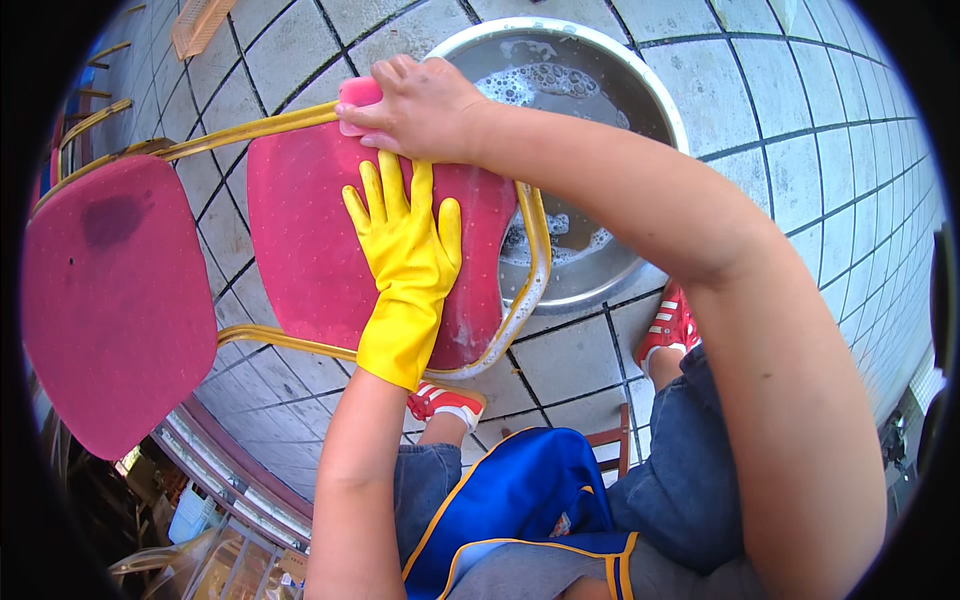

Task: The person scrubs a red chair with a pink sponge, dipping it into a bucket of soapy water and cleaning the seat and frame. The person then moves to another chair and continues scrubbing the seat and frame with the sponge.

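A chair with a gold-coloured metal frame [534, 255] lies tipped over, one end above a metal basin [679, 131] of soapy water. My left hand [409, 232], in a yellow rubber glove, rests flat with spread fingers on the red padded backrest or seat [300, 225]; I cannot tell which part it is. My bare right hand [427, 109] grips a pink sponge or brush [360, 94] against the far rail of the frame. Suds cling to the frame's curved end. A second red pad [120, 300] of the chair, with a dark wet-looking patch, is at the left.
Tiled floor [705, 82] lies around the basin. An orange plastic basket [199, 26] stands at the top left. More chair frames [97, 120] are at the left edge. A door or window track [225, 465] and crates [240, 555] lie at the lower left.
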`<state>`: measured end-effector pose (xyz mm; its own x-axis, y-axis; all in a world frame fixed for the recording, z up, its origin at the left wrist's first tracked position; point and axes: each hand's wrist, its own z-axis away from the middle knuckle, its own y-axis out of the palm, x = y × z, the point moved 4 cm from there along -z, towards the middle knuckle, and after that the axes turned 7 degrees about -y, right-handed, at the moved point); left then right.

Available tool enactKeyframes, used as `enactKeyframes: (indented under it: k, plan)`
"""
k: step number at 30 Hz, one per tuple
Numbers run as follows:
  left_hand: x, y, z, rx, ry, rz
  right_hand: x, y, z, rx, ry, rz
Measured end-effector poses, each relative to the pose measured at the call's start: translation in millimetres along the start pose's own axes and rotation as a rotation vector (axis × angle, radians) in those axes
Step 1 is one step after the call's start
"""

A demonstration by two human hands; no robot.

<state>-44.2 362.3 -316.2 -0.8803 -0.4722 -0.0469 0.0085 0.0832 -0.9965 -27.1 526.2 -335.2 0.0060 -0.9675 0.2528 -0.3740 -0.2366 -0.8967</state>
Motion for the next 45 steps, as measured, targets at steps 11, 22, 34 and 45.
enactKeyframes:
  k: [11,22,34,45]
  plan:
    - [2.2,-1.1,1.0,0.017,-0.035,0.039,-2.1,-8.6,-17.5,0.092,0.023,0.024]
    - [2.7,-2.9,1.0,-0.015,-0.018,0.042,-8.2,-61.8,157.9,0.461,0.279,-0.203]
    - [-1.4,0.5,1.9,-0.010,0.019,-0.014,-65.5,52.9,155.3,0.180,0.823,-0.232]
    - [-6.6,4.0,1.4,0.040,0.056,-0.044,51.7,0.5,196.2,-0.099,0.934,-1.376]
